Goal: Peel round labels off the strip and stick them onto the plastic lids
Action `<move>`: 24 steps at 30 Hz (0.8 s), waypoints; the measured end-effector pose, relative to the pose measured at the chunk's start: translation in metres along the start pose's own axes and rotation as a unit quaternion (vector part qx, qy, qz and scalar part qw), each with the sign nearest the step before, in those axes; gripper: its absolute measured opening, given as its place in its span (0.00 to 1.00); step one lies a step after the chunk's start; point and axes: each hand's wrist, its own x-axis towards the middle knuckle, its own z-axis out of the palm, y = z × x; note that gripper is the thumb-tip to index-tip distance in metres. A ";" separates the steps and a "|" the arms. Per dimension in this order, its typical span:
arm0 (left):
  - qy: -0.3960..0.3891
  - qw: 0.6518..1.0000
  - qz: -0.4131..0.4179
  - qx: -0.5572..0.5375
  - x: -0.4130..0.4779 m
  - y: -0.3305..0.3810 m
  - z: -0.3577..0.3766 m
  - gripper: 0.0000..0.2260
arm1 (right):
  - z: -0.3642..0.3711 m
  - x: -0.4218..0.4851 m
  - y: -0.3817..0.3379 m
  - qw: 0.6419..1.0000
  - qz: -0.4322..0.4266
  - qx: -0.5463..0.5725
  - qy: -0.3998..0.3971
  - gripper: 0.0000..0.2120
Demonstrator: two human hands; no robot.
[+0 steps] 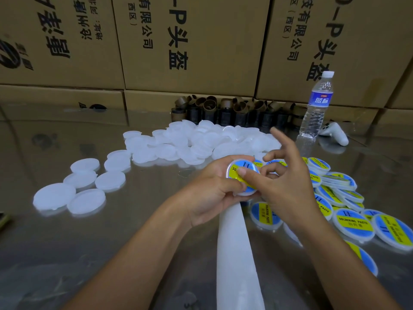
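Blue-and-yellow round label [234, 173] is sitting on a white plastic lid [244, 193], which the left hand [212, 193] is gripping by its rim. The right hand [286, 184] is pressing its thumb flat on the label, with its other fingers loose and holding nothing. A white backing strip [237, 253] is trailing below both hands. Unlabelled lids [178, 142] are lying behind and to the left, and labelled lids [350, 220] to the right.
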 end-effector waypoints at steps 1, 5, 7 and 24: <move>0.007 1.000 0.005 -0.001 0.000 0.000 0.001 0.19 | 0.001 0.001 0.000 1.000 0.015 0.010 -0.003 0.30; 0.034 0.999 0.027 -0.011 0.003 0.000 0.003 0.11 | 0.001 0.001 -0.002 0.995 0.047 0.088 -0.023 0.08; 0.042 0.999 0.031 -0.010 0.003 -0.001 0.002 0.11 | 0.001 0.001 -0.003 0.993 0.051 0.099 -0.031 0.05; 0.110 0.985 0.130 0.005 0.010 -0.007 -0.004 0.12 | 0.005 0.000 0.000 0.992 0.092 0.082 -0.031 0.07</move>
